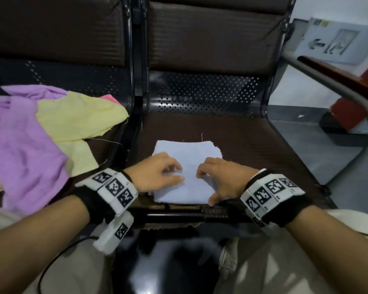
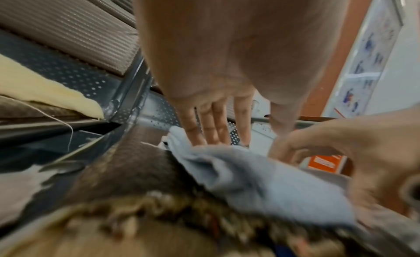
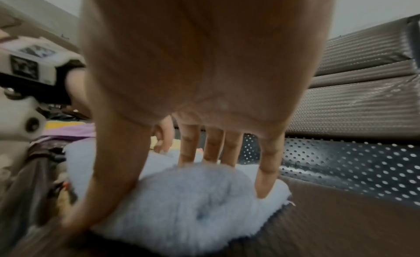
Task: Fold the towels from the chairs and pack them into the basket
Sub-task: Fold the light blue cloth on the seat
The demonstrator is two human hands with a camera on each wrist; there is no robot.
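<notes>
Both hands rest on the folded blue towel (image 1: 187,166) lying on the chair seat (image 1: 253,145). The left hand (image 1: 155,174) lies on its left half, fingers loosely bent with tips pressing the cloth; the right hand (image 1: 220,179) arches over its right half, fingertips down and thumb at the near edge. Neither grasps it. Left of the left hand lie a purple towel (image 1: 23,143) and a yellow towel (image 1: 77,117)
</notes>
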